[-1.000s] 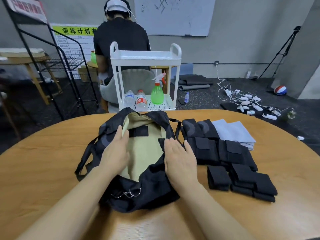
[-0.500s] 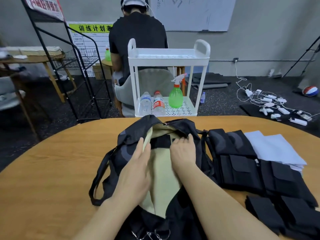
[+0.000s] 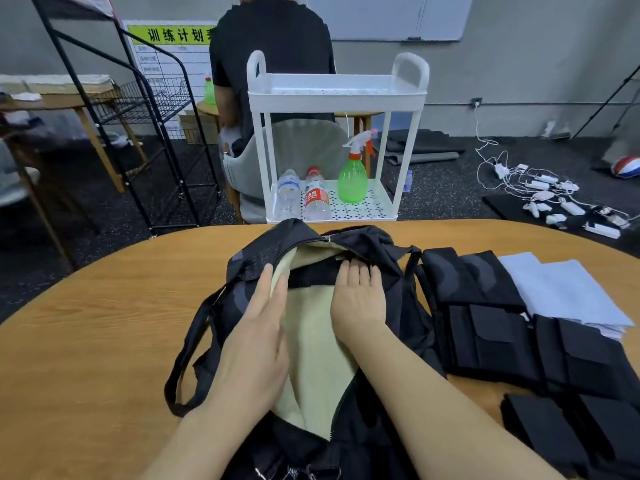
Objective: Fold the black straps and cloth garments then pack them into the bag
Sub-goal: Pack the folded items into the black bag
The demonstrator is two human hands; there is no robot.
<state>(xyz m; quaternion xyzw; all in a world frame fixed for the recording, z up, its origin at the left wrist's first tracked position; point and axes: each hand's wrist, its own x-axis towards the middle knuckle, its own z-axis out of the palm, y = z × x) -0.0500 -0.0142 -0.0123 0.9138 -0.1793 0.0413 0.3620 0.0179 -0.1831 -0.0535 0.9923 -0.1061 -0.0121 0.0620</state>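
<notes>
Already the bag (image 3: pixel 349 244) lies unzipped in the middle of the wooden table (image 3: pixel 104 323), its pale lining showing, and one black folded piece (image 3: pixel 313 275) sits deep inside at the far end. Pressed flat on that piece is the right hand (image 3: pixel 358 299), fingers straight and close together, nothing gripped. Along the left edge of the opening lies the left hand (image 3: pixel 258 344), also flat with straight fingers, resting on the lining and holding the mouth wide.

Packing looks barely begun, by my reading: only that one piece is in the bag. Just to the right of the bag, touching its side, a row of folded black straps (image 3: pixel 491 327) waits on the table, with more folded black pieces (image 3: pixel 568 441) nearer the front edge. Beyond them lies a stack of light folded cloth (image 3: pixel 568 292). All seem folded, so what remains is mostly moving them in.

Behind the table stands a white cart (image 3: pixel 337 95) with bottles, and a seated person faces away
</notes>
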